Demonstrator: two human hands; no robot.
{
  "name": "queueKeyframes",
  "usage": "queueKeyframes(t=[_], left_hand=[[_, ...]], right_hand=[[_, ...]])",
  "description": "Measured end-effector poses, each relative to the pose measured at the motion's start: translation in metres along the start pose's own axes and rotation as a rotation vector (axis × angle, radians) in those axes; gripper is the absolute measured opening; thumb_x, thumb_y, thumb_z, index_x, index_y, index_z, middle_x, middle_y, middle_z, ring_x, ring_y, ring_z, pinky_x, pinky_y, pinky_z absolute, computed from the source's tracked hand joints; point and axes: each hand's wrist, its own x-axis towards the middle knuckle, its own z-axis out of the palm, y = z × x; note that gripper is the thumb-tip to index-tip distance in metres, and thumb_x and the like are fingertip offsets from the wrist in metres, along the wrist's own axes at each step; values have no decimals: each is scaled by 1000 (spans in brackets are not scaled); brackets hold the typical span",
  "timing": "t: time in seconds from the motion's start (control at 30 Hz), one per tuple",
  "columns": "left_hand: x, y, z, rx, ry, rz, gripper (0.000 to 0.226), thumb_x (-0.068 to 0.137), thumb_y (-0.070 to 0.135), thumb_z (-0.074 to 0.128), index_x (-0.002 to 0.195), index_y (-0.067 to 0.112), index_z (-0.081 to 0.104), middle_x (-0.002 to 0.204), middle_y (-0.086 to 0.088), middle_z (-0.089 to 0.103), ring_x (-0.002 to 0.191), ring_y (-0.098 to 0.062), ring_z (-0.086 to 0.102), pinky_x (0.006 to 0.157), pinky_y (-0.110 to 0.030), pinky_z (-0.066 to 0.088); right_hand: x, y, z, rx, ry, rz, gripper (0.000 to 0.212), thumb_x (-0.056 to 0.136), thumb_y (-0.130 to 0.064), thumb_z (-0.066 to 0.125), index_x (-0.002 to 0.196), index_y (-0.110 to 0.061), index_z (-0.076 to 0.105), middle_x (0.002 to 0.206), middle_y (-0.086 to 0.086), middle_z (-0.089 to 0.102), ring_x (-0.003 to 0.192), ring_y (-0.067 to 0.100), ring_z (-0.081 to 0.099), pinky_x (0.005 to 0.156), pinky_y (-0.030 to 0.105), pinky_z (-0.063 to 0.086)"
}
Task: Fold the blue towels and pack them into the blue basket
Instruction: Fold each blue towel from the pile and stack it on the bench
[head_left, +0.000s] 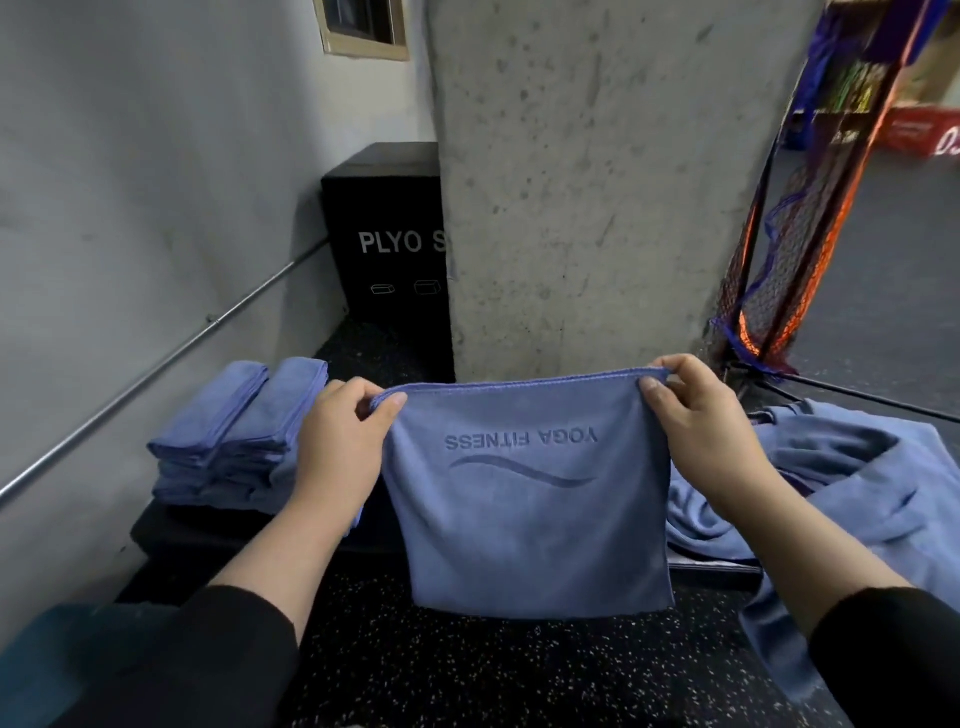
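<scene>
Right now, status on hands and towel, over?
Left hand and right hand each pinch a top corner. Blue towel hangs upside down between them. Folded stack left, loose towels right. Basket not seen.

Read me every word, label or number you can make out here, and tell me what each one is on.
"YOGA FITNESS": embossed upside down on the blue towel held up by both hands.
"PLYO S": white letters on the black box, the rest hidden behind the concrete pillar.
White characters on the red box: cut off and blurred, unreadable.

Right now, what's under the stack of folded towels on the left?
The folded towels sit on a black platform. Its top beneath them is covered, and the left hand hides the stack's right edge.
</scene>
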Motion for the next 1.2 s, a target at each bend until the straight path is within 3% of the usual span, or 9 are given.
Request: queueKeyframes(t=[0.27,0.43,0.5,0.6,0.77,0.87,0.93,1.03,1.2], left_hand=[[29,-25,25,165,-66,-6,34,94,37,67,70,16,56,51,2,43,54,-21,44,59,-40,40],[68,-37,65,7,-51,-171,29,94,34,64,72,17,58,54,-4,62,51,-26,63,60,-38,53],[78,-39,87,-181,-93,-275,9,99,24,59,100,16,65,71,-3,71,63,-25,67,67,-38,55],[76,-50,113,-5,-259,-274,51,101,21,57,150,18,42,112,6,60,103,-19,60,96,-37,49],[41,-68,126,391,-651,-57,36,98,32,60,133,22,60,123,-1,68,116,-24,62,96,-32,48],[26,-70,124,573,-957,87,36,101,41,54,129,20,61,147,1,52,138,-27,45,106,-34,40],[19,-75,123,686,-1109,111,60,103,47,46,155,18,35,168,-2,12,155,-21,12,122,-41,22],[17,-85,123,736,-1138,113,68,106,47,38,161,23,7,168,2,-13,154,-14,-10,125,-48,4],[23,-93,137,738,-1080,117,63,108,41,30,162,26,0,167,7,-18,153,-12,-17,124,-51,-5]], right_hand=[[35,35,20,-124,-2,21,5,101,-24,56,101,-19,57,67,-11,64,55,1,52,58,30,42],[77,53,53,-124,87,130,7,98,-24,56,101,-18,59,84,6,69,68,33,69,69,54,58],[89,66,68,-40,63,221,16,98,-21,57,114,-17,58,97,7,71,74,33,72,73,55,59],[93,87,82,-332,-126,264,58,95,-29,64,147,-19,41,134,9,61,119,31,60,96,38,48],[61,101,100,-585,-378,117,42,96,-35,60,136,-20,57,128,2,66,117,24,62,91,31,47],[37,106,114,-672,-599,60,38,101,-38,51,133,-18,55,135,6,60,120,28,58,91,33,45],[24,117,122,-775,-742,17,50,103,-40,44,146,-16,40,158,7,35,143,25,37,111,38,33],[17,134,125,-905,-814,-30,65,105,-43,35,160,-19,10,167,-3,-5,154,16,-2,124,44,5],[18,144,127,-914,-726,-77,63,106,-43,29,160,-21,4,167,-6,-7,154,15,-6,125,42,1]])
